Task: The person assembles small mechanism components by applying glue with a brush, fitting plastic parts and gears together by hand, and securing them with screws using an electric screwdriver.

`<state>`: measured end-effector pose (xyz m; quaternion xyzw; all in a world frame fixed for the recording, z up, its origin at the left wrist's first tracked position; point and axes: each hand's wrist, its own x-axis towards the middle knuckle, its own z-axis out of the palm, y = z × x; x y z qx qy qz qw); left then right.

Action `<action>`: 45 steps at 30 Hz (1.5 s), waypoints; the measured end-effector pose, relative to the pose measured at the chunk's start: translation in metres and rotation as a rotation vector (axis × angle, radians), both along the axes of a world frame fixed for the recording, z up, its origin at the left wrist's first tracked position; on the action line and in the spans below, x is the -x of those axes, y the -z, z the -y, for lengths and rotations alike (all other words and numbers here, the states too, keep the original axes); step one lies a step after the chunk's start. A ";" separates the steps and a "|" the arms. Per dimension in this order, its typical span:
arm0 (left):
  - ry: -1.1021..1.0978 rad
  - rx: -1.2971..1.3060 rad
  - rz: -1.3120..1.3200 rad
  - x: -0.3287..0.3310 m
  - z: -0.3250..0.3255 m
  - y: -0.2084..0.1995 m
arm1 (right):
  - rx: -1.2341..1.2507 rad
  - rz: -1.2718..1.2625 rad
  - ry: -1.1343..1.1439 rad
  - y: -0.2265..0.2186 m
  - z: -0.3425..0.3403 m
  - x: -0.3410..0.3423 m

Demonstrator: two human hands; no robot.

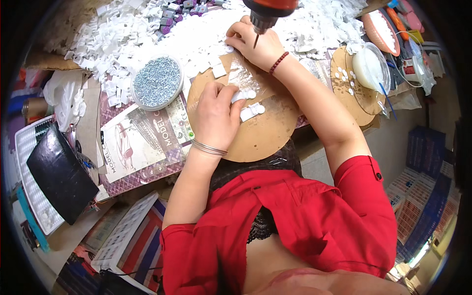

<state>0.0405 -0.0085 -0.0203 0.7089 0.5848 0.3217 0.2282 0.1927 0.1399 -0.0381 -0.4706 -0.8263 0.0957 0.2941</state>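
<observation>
One round tan board lies nearest the body, its near edge reaching past the table's edge over the lap. A broad stretch of its surface shows between that edge and the hands, leaving room to the right of the left wrist. The left hand rests over the board's left part, fingers bent, thumb and forefinger narrow beside the white pieces; I cannot tell whether it grips one. Two of these pieces show on the board, one just below the other, right of the thumb.

To the left, one round tub of small blue-silver parts stands close to the board's edge. To the right, past the forearm, one tub of white paste stands by about eight small white discs.

Farther off, the right hand has its fingers curled at the heap of white parts, too many to count; its hold cannot be told. One power driver hangs above that hand, bit pointing down, leaving little headroom.
</observation>
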 end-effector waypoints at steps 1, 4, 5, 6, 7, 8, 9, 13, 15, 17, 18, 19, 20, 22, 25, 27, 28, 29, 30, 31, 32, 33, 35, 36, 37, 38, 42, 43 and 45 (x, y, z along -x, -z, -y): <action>-0.010 -0.006 0.004 0.001 0.001 0.002 | -0.039 0.046 -0.021 0.000 0.001 -0.005; -0.027 -0.001 0.012 0.004 0.000 0.004 | 0.138 0.019 -0.017 -0.017 0.023 -0.014; -0.014 0.003 0.015 0.003 -0.001 0.003 | 0.258 -0.105 -0.059 -0.024 0.034 -0.023; -0.014 0.008 0.020 0.004 -0.001 0.003 | 0.382 -0.230 -0.100 -0.028 0.045 -0.029; -0.016 -0.022 0.001 0.004 -0.001 0.004 | 0.577 -0.298 -0.096 -0.032 0.056 -0.033; -0.011 -0.055 -0.019 0.004 -0.002 0.005 | 0.768 -0.368 -0.085 -0.035 0.066 -0.036; -0.005 -0.053 -0.015 0.005 -0.002 0.006 | 0.689 -0.269 -0.167 -0.034 0.071 -0.039; -0.008 -0.110 0.015 0.003 -0.003 0.009 | 0.607 -0.194 -0.170 -0.034 0.083 -0.033; -0.004 -0.117 0.015 0.002 -0.004 0.011 | 0.541 -0.209 -0.178 -0.025 0.081 -0.032; 0.001 -0.108 0.006 0.004 -0.002 0.012 | 0.467 -0.182 -0.169 -0.019 0.080 -0.029; -0.010 -0.086 -0.016 0.005 -0.001 0.012 | 0.445 -0.113 -0.127 -0.018 0.082 -0.029; 0.007 -0.109 -0.028 0.003 -0.003 0.012 | 0.461 -0.104 -0.093 -0.020 0.082 -0.030; 0.022 -0.115 -0.026 0.004 -0.003 0.012 | 0.477 -0.101 -0.070 -0.022 0.083 -0.029; -0.006 -0.104 -0.002 0.003 -0.002 0.014 | 0.493 -0.139 -0.031 -0.026 0.086 -0.032; -0.002 0.007 0.040 0.005 -0.001 0.012 | 0.370 -0.111 0.106 -0.018 0.085 -0.056; -0.016 0.007 0.027 0.004 0.000 0.012 | 0.184 0.012 0.309 -0.017 0.078 -0.092; -0.038 0.015 0.037 0.003 0.000 0.011 | 0.063 0.073 0.416 -0.017 0.074 -0.108; -0.058 0.024 0.048 0.002 -0.001 0.010 | 0.046 0.134 0.438 -0.017 0.069 -0.119; -0.063 0.028 0.047 0.002 -0.002 0.009 | 0.029 0.194 0.461 -0.016 0.066 -0.126; -0.083 0.025 0.088 0.001 -0.002 0.008 | 0.035 0.193 0.454 -0.015 0.066 -0.130; -0.106 0.021 0.126 0.002 -0.002 0.006 | 0.021 0.137 0.406 -0.014 0.064 -0.133; -0.091 0.030 0.100 0.004 0.000 0.003 | 0.009 0.080 0.358 -0.013 0.062 -0.135; -0.048 0.046 0.102 0.004 0.009 -0.009 | 0.101 -0.087 0.299 -0.017 0.066 -0.134; 0.011 0.060 0.112 0.004 0.017 -0.013 | 0.235 -0.187 0.291 -0.026 0.075 -0.125; 0.048 0.027 0.109 0.004 0.022 -0.008 | 0.351 -0.227 0.227 -0.032 0.085 -0.112; 0.091 -0.030 0.068 0.003 0.024 -0.002 | 0.463 -0.266 0.174 -0.040 0.098 -0.098; 0.095 -0.021 0.065 0.000 0.026 0.004 | 0.570 -0.207 -0.171 -0.036 0.121 -0.061; 0.087 -0.012 0.079 0.000 0.026 0.004 | 0.568 -0.210 -0.174 -0.033 0.122 -0.056; 0.080 -0.022 0.082 -0.001 0.026 0.006 | 0.430 -0.086 -0.174 -0.027 0.121 -0.048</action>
